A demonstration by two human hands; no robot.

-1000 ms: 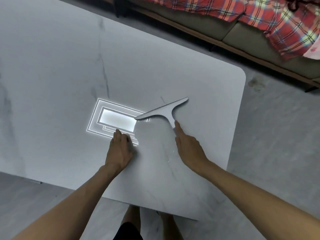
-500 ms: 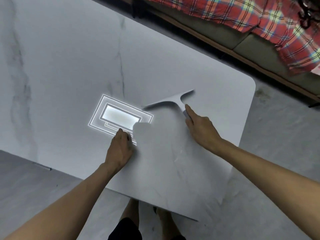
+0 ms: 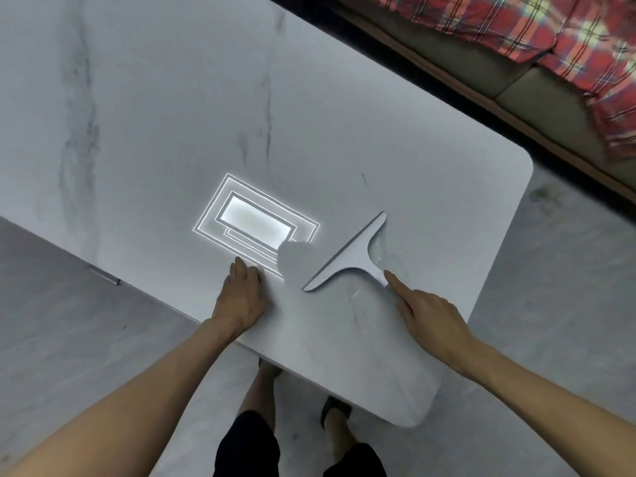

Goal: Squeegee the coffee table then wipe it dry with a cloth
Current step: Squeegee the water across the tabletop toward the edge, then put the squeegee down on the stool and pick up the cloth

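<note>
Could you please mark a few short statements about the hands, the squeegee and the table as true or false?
1. The right hand holds the squeegee by its handle. True.
2. The left hand holds a cloth. False: it rests empty, flat on the coffee table.
3. The squeegee blade lies on the tabletop. True.
4. The sofa is bare. False: a plaid blanket covers it.

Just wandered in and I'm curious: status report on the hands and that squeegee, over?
Right hand gripping squeegee handle, blade on coffee table. Left hand flat on the tabletop. No cloth in view. Nothing in the way.
</note>
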